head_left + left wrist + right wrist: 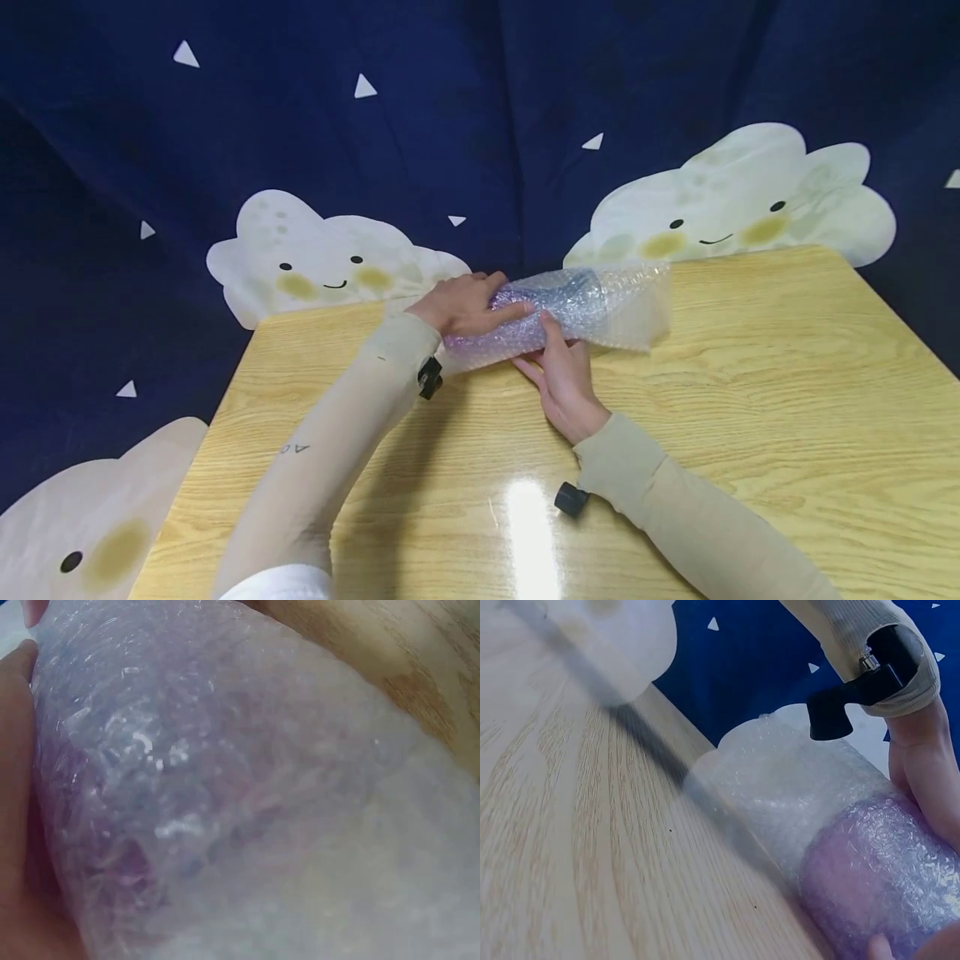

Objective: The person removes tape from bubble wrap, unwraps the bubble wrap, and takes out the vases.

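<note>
A bundle of bubble wrap [573, 304] lies slanted at the table's far edge, with something purple and blue showing through the plastic. Its right end is a loose, see-through flap of wrap. From above, my left hand [465, 304] grips the left part, fingers over the far side and one digit stretched along the top. My right hand [567, 383] holds the near edge, thumb on top and fingers underneath. In the left wrist view the wrap [187, 787] fills most of the picture. The right wrist view shows the purple part [855, 862] near the clear left end.
The wooden table [735, 433] reaches back to a dark blue curtain [450, 150] printed with clouds and small white triangles. A black wrist mount [430, 377] sits on the left sleeve, and another mount [572, 499] on the right.
</note>
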Demonstrator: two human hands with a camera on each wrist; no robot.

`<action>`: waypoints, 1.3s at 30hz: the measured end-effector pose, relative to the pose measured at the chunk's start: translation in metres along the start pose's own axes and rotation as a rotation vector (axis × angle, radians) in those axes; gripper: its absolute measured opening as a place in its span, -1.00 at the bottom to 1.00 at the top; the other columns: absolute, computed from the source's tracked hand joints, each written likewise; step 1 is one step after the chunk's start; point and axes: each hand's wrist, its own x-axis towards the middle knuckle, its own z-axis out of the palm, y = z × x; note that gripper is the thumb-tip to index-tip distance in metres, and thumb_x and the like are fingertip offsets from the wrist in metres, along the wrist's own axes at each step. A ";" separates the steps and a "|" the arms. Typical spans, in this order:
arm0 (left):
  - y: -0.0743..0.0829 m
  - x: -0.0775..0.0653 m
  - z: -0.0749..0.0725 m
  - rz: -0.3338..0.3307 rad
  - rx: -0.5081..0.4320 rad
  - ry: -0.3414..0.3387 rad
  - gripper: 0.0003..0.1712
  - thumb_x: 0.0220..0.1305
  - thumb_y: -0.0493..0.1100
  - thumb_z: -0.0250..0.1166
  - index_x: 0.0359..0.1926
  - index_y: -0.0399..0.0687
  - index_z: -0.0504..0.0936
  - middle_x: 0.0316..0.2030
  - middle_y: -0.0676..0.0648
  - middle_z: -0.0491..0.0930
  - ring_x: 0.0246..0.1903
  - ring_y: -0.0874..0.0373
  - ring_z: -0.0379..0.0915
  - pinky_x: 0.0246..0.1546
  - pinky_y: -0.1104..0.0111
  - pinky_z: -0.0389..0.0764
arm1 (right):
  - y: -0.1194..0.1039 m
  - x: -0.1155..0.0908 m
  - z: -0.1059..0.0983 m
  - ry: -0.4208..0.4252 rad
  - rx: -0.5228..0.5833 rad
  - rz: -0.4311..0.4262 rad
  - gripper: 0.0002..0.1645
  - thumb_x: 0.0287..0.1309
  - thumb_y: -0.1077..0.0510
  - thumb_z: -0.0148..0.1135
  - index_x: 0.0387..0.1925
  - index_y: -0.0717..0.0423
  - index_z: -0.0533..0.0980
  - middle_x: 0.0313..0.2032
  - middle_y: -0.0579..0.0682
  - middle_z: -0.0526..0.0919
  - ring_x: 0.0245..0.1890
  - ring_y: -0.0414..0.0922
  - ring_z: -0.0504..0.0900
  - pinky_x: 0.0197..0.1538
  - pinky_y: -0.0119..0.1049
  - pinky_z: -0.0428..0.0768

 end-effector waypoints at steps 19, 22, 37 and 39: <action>0.015 -0.013 -0.004 -0.027 0.000 -0.110 0.12 0.37 0.65 -0.23 0.63 -0.02 0.08 0.56 -0.16 0.26 0.53 -0.12 0.24 0.56 0.03 0.28 | -0.008 -0.005 -0.017 -0.065 -0.137 0.025 -0.33 0.58 -0.17 -0.03 0.47 0.10 0.15 0.38 0.22 0.45 0.32 0.12 0.58 0.19 -0.17 0.71; 0.015 -0.015 -0.006 -0.024 0.012 -0.128 0.12 0.38 0.64 -0.23 0.64 -0.03 0.05 0.58 -0.16 0.23 0.55 -0.12 0.20 0.58 0.04 0.25 | -0.010 -0.006 -0.020 -0.076 -0.162 0.035 -0.29 0.58 -0.19 -0.02 0.49 0.12 0.14 0.40 0.22 0.44 0.34 0.13 0.58 0.19 -0.19 0.70; 0.020 -0.028 -0.010 0.064 0.057 -0.150 0.01 0.45 0.55 -0.19 0.53 -0.12 0.26 0.44 -0.20 0.45 0.44 -0.09 0.39 0.51 0.09 0.36 | -0.020 -0.010 -0.036 -0.078 -0.302 0.076 -0.22 0.53 -0.21 0.06 0.49 0.13 0.11 0.33 0.23 0.47 -0.05 -0.14 0.78 0.11 -0.24 0.73; 0.022 -0.030 -0.010 0.073 0.067 -0.153 0.02 0.46 0.55 -0.19 0.54 -0.13 0.25 0.44 -0.22 0.45 0.45 -0.10 0.39 0.52 0.09 0.36 | -0.022 -0.010 -0.038 -0.084 -0.319 0.081 -0.21 0.52 -0.21 0.07 0.50 0.12 0.10 0.31 0.22 0.48 -0.09 -0.16 0.79 0.11 -0.25 0.74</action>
